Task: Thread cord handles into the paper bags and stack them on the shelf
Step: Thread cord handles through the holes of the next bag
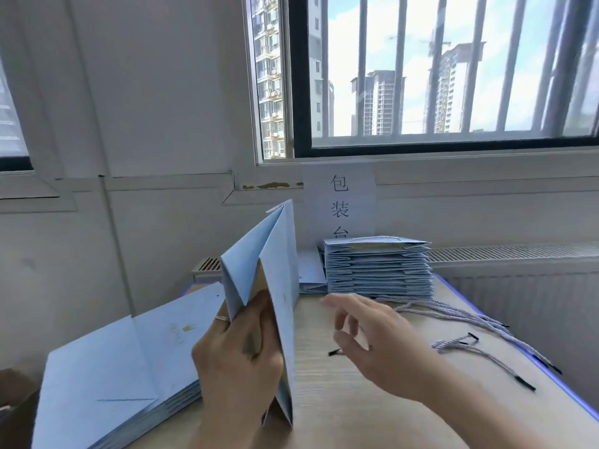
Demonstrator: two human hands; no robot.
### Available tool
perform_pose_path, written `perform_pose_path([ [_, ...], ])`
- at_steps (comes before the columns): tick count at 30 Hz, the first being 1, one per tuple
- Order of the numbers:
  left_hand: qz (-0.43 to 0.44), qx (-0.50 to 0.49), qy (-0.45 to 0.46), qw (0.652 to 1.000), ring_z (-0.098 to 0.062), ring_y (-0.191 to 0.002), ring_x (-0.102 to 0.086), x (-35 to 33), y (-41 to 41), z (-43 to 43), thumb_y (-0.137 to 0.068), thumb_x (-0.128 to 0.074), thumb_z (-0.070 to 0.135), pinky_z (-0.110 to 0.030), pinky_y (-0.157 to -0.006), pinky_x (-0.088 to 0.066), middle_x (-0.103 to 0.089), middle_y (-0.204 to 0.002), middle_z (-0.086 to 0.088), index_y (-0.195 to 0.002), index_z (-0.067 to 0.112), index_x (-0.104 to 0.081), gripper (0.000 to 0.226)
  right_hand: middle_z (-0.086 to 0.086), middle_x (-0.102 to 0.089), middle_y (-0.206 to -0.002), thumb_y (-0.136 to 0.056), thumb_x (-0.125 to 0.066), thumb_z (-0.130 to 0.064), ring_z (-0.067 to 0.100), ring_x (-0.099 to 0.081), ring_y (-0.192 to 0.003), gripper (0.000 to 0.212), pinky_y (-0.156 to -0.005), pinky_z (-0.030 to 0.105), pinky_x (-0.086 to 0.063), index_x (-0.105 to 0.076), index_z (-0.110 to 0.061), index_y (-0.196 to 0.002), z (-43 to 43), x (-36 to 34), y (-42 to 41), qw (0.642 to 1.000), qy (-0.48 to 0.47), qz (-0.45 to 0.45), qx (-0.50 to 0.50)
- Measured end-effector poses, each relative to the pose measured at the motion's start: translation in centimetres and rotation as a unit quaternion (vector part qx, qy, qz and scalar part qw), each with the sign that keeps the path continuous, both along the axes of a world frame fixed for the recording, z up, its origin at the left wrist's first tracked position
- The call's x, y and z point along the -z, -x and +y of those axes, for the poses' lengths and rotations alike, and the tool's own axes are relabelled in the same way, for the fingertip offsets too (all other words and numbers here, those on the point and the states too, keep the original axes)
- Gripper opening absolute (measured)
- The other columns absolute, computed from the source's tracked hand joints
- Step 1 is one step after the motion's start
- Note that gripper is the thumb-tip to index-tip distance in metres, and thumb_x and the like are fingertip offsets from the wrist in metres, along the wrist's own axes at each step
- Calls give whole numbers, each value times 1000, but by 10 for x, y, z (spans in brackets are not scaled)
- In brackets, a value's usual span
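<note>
- The scene is viewed from one wide-angle camera worn on the head, placed above the counter (340, 416) and faced forward and slightly down.
- The left hand (236, 361) and the right hand (372, 338) are caught close in the lower frame; the window (453, 76) is taken in beyond.

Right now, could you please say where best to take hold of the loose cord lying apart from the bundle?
I'd pinch the cord just behind its black tip, coming from above with the right hand: it lies flat on the table, and that end is free.
</note>
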State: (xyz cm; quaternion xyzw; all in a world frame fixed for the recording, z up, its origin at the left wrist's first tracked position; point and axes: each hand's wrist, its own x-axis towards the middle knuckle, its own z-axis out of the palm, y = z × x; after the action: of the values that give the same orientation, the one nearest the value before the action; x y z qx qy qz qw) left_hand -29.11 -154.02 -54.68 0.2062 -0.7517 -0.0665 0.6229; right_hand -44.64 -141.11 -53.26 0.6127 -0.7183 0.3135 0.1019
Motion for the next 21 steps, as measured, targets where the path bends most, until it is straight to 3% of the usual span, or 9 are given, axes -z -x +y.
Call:
perform_pose_path([
  [2,32,34,-17,999,-13,-56,-38,-1,1,2,-89,-48,21,-9,-57,-32,-70,-79,-10,-96,19,-77,30,-24,-52,-104,-97,-54,-34,1,-44,-101,31,-93,26,-41,-55,-38,-127,-7,0,20,997,-53,44,44],
  [5,41,42,-22,998,-22,-53,-53,-1,2,6,-90,-49,24,-23,-51,-42,-72,-85,-16,-106,19,-75,32,-18,-56,-110,-98,-53,-38,7,-43,-110,21,-97,30,-39,-63,-34,-115,-15,16,31,986,-109,78,96],
  [8,59,60,-49,995,-11,-59,-49,-1,0,8,-94,-46,30,-7,-59,-33,-71,-84,-18,-104,15,-76,35,-14,-58,-108,-99,-51,-33,10,-45,-107,15,-95,30,-39,-65,-29,-102,-17,27,27,988,-96,83,84],
  [13,78,84,-69,991,6,-75,-54,5,-3,11,-98,-41,29,-4,-64,-33,-67,-83,-14,-101,7,-73,39,-10,-56,-112,-101,-47,-32,13,-45,-112,15,-91,29,-31,-60,-27,-105,-10,34,21,987,-101,104,68],
  [15,83,105,-77,988,7,-82,-56,6,-1,12,-100,-42,38,-4,-67,-35,-69,-91,-15,-105,13,-74,41,-13,-53,-110,-100,-49,-35,11,-43,-112,13,-92,29,-32,-59,-29,-105,-7,35,20,987,-117,94,51],
  [18,99,131,-81,983,9,-95,-58,5,0,11,-98,-43,43,-4,-72,-38,-69,-112,-7,-114,44,-63,25,-20,-46,-103,-100,-52,-35,6,-41,-109,7,-96,29,-33,-57,-31,-101,-8,32,21,988,-128,86,25],
  [21,105,126,-66,984,4,-89,-60,5,0,9,-98,-45,39,-5,-70,-39,-68,-113,-9,-117,48,-58,24,-22,-52,-93,-102,-51,-26,-1,-42,-90,7,-86,25,-37,-53,-29,-96,-11,29,14,996,-82,38,3],
])
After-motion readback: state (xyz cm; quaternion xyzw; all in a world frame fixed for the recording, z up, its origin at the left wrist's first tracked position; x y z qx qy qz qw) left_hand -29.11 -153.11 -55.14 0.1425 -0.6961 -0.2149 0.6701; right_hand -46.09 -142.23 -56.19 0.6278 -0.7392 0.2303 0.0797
